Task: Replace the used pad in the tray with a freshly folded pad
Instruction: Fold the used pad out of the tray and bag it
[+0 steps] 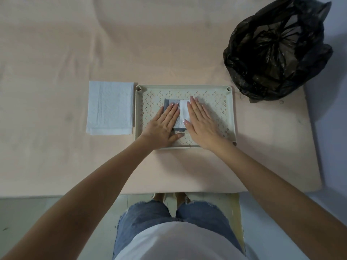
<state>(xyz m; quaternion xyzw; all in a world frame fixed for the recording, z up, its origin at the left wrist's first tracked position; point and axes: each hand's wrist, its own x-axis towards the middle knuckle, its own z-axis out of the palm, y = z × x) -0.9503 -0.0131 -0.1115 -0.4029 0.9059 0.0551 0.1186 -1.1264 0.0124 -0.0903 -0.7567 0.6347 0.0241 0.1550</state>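
Observation:
A pale green perforated tray (pixel 231 117) lies on the pinkish surface. In its middle is a small folded pad (pixel 183 113), white with grey-blue edges. My left hand (pixel 163 126) lies flat on the pad's left part, fingers together. Flat beside it, my right hand (pixel 201 121) covers the pad's right part, its thumb touching the white strip. Neither hand grips anything. Left of the tray, a larger white folded pad (pixel 109 107) rests flat on the surface.
A black plastic bag (pixel 276 51), open at the top, stands at the back right by the surface's edge. The pinkish mat's front edge runs just in front of my legs; bare mat stretches left and behind the tray.

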